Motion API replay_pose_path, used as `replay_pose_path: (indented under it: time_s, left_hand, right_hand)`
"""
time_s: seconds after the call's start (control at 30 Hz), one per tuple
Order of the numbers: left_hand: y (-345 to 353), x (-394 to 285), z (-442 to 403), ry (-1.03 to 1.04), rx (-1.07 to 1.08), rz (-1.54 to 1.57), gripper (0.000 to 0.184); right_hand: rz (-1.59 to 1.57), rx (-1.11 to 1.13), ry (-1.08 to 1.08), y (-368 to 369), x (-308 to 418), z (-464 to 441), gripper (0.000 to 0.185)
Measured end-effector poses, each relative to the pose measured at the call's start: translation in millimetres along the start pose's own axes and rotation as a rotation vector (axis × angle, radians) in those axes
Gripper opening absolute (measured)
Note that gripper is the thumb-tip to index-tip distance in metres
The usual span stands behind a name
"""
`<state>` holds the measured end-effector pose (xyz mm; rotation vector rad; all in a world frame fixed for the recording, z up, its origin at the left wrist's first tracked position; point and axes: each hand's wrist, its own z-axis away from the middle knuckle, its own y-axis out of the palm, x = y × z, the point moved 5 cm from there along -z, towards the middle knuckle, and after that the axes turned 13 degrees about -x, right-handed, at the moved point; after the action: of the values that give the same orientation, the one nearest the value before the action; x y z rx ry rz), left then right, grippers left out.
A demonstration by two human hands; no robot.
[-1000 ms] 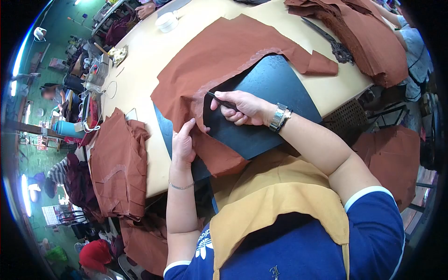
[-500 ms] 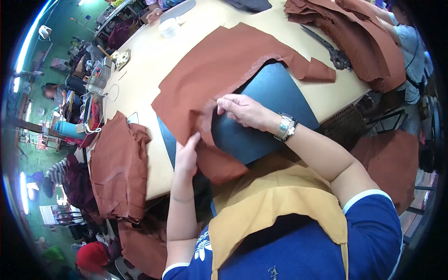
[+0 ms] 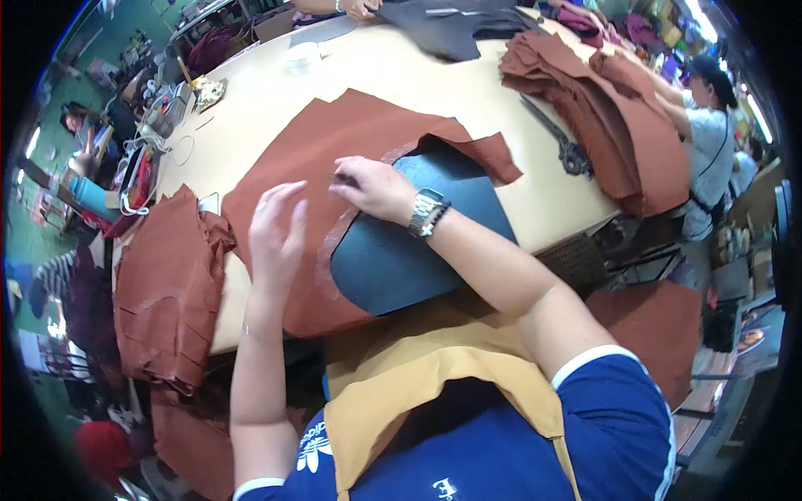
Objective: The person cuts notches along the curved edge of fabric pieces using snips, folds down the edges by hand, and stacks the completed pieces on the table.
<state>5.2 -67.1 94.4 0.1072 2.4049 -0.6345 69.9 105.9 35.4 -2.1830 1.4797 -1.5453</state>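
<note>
A reddish-brown piece of sheet material (image 3: 309, 150), cloth or leather, is spread on the table with a curved cut-out whose edge has a pale band. Beneath it, a dark blue board (image 3: 418, 250) shows through the opening. My left hand (image 3: 277, 230) is raised over the left part of the brown piece, fingers apart and holding nothing. Above the edge of the cut-out, my right hand (image 3: 376, 190) is closed in a pinch. A small dark thing shows at its fingertips, too little to name.
Large scissors (image 3: 564, 142) lie right of the brown piece, beside a stack of brown pieces (image 3: 601, 125). Another brown pile (image 3: 167, 284) hangs over the table's left edge. A white cup (image 3: 302, 58) and dark cloth (image 3: 451, 29) are at the back. A co-worker (image 3: 710, 142) stands at right.
My left hand has let go of the brown piece and risen. The lifted near flap now lies flat. My right hand has moved along the cut-out edge, away from me. The view has shifted.
</note>
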Motion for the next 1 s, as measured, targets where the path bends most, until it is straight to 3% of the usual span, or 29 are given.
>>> replay_pose_path:
  time_s: [0.1,0.17,0.3,0.4,0.63,1.0]
  left_hand:
    - [57,27,-6,0.025,0.150,-0.087,0.017]
    - [83,28,-7,0.051,0.226,-0.176,0.020]
    - [115,33,-9,0.050,0.239,-0.191,0.017]
    - [121,40,-7,0.033,0.206,-0.200,0.012]
    - [111,38,-6,-0.005,0.066,-0.056,0.008]
    - [110,40,-6,0.024,0.047,-0.041,0.008]
  right_hand:
    - [-0.213,-0.151,0.231,-38,-16,7,0.038]
    - [-0.522,-0.051,0.751,-63,-35,24,0.048]
    - [-0.782,0.010,1.109,-78,-66,53,0.042]
    - [-0.870,0.068,1.245,-75,-66,60,0.039]
    - [-1.093,0.252,1.305,-55,-68,46,0.036]
    - [-1.170,0.101,1.367,-45,-82,34,0.028]
